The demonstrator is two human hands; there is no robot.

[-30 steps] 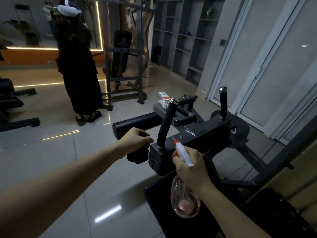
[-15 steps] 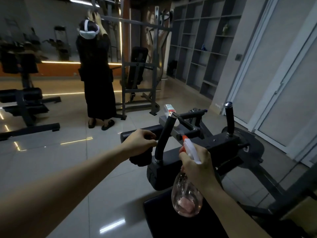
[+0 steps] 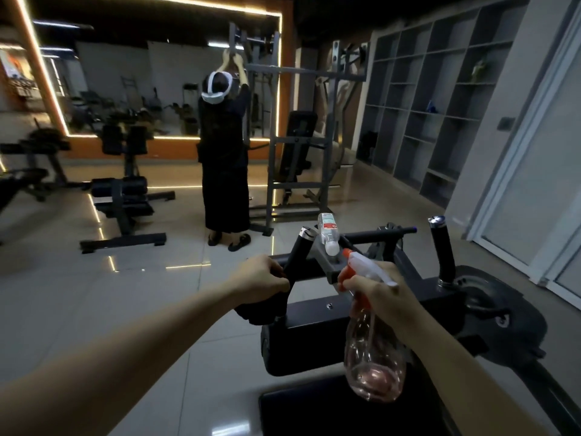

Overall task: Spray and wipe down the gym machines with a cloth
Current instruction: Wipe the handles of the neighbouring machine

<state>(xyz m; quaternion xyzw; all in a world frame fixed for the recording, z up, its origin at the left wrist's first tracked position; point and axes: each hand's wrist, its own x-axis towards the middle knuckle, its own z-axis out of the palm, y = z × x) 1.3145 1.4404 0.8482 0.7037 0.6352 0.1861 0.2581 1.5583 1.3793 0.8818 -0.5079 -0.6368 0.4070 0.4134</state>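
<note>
A black gym machine (image 3: 317, 322) stands right in front of me, with two upright handles and a padded seat at the bottom edge. My left hand (image 3: 259, 280) grips a dark cloth (image 3: 262, 308) pressed against the base of the machine's left handle (image 3: 298, 256). My right hand (image 3: 377, 294) holds a clear spray bottle (image 3: 374, 363) with a white and orange trigger head, its nozzle pointing away from me over the machine's frame. A little pink liquid sits at the bottle's bottom.
A small plastic water bottle (image 3: 328, 234) lies on the machine's far bar. A person in dark clothes (image 3: 224, 171) stands at a grey rack (image 3: 295, 136) ahead. Benches (image 3: 122, 202) stand at left, shelving (image 3: 440, 99) and sliding doors at right. Glossy tiled floor lies between.
The view has tilted up, showing more of the room. My left hand keeps the cloth at the left handle's base, and my right hand has kept the spray bottle over the frame.
</note>
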